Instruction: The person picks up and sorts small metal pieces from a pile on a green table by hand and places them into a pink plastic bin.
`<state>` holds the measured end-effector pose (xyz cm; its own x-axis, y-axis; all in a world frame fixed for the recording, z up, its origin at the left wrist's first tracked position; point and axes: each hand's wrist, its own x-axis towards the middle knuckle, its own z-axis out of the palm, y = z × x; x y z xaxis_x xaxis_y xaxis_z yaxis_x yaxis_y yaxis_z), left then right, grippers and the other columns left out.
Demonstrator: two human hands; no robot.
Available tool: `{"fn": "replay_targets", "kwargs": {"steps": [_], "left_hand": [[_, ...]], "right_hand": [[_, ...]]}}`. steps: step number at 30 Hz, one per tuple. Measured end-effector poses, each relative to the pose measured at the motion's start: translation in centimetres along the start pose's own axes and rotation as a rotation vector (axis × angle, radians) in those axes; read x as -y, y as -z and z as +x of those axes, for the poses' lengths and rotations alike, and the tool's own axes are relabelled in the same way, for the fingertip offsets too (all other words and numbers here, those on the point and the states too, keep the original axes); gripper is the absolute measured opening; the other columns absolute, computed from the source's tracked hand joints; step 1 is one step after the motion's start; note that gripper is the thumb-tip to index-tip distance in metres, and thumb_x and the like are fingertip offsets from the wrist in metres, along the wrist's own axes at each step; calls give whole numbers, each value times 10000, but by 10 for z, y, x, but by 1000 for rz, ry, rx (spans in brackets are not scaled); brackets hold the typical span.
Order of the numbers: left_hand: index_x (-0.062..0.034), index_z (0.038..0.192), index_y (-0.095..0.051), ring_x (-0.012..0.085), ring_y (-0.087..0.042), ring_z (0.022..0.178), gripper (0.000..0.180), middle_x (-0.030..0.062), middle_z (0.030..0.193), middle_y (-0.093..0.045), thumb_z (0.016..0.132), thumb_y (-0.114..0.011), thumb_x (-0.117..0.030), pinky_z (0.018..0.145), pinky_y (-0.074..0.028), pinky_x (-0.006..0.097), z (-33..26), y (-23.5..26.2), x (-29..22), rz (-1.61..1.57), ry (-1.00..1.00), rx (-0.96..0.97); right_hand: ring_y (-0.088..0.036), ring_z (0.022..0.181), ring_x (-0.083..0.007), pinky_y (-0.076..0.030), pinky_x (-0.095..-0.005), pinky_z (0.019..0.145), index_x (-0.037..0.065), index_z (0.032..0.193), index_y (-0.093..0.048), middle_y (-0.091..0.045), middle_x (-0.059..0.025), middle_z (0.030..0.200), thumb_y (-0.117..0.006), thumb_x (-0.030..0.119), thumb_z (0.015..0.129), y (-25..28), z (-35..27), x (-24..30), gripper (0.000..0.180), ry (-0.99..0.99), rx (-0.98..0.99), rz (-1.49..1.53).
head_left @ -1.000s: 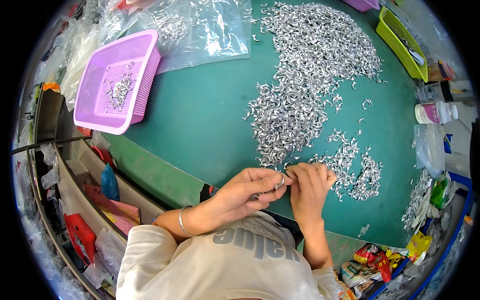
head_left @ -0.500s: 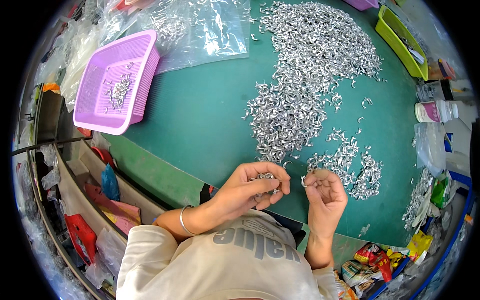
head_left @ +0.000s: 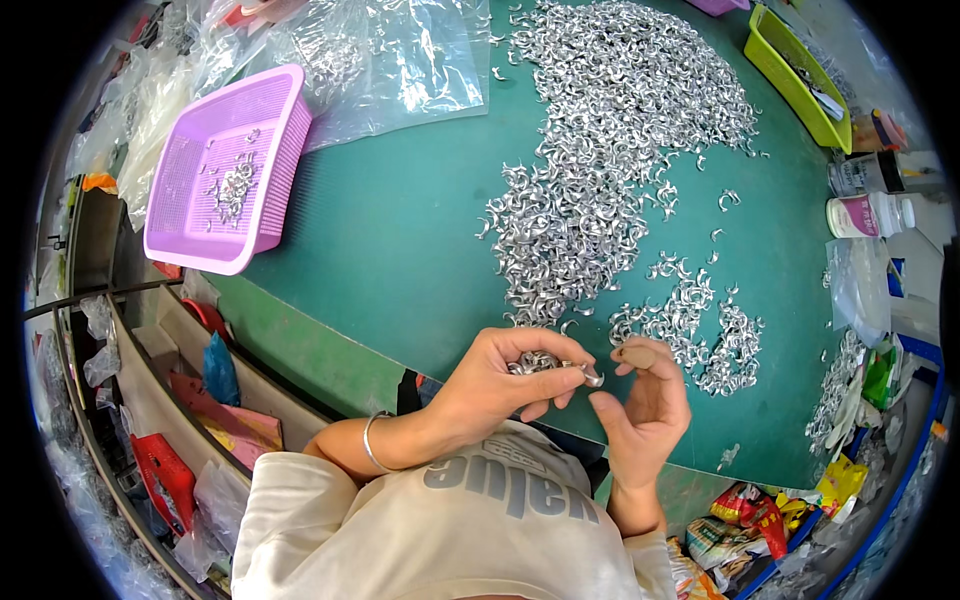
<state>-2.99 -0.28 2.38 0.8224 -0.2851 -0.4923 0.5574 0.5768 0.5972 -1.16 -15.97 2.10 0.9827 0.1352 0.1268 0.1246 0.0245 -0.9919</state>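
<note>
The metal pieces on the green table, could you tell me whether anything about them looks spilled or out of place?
Mostly they lie in one loose heap on the table. A few strays sit alone near its front edge, right of the right hand. Nothing looks damaged.

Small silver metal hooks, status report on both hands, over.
Left hand cupped, grip shut on small silver metal hooks. Right hand open beside it, empty. Main hook pile on green table, nothing between.

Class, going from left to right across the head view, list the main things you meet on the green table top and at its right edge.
Purple basket → clear plastic bag → big heap of small silver metal parts → lime green tray → white bottle.
</note>
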Motion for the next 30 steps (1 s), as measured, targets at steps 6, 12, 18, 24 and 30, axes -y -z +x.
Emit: {"fn": "replay_targets", "kwargs": {"steps": [6, 12, 18, 24, 30], "left_hand": [[21, 942, -597, 38, -435, 517, 142, 74, 679, -570, 804, -601, -14, 408, -284, 165, -3, -4, -5, 8, 2, 7], [19, 932, -605, 22, -403, 487, 140, 48, 657, -565, 794, -606, -3, 408, -281, 170, -5, -4, -4, 99, -45, -16], [18, 940, -599, 22, -401, 490, 143, 41, 663, -563, 801, -602, -19, 410, -274, 167, -4, -2, -1, 101, -56, 1], [-6, 833, -529, 59, -394, 455, 121, 87, 668, -539, 827, -522, -126, 391, -276, 182, 2, 4, 2, -246, 111, 136], [-11, 797, -508, 97, -427, 456, 138, 134, 668, -545, 768, -445, -131, 373, -292, 201, 6, 21, 9, -319, 193, 374]], "right_hand": [[-484, 823, -187, -387, -276, 723, -18, 913, -552, -573, -88, 866, -653, -121, 639, -3, -5, 2, 310, -37, -12, 20], [-503, 822, -198, -403, -298, 731, -20, 886, -559, -598, -90, 845, -646, -127, 646, -6, -4, 7, 276, -24, -47, -8], [-506, 794, -209, -403, -301, 720, -17, 865, -567, -621, -86, 848, -653, -124, 635, -4, -6, 4, 268, 40, -33, -89], [-520, 766, -192, -399, -293, 698, 1, 890, -573, -623, -69, 854, -668, -59, 655, 2, 3, -4, 261, -21, -59, -249], [-481, 805, -227, -334, -331, 721, 42, 898, -608, -560, -62, 860, -660, 47, 697, 2, 21, -21, 207, 201, 59, -921]]}}
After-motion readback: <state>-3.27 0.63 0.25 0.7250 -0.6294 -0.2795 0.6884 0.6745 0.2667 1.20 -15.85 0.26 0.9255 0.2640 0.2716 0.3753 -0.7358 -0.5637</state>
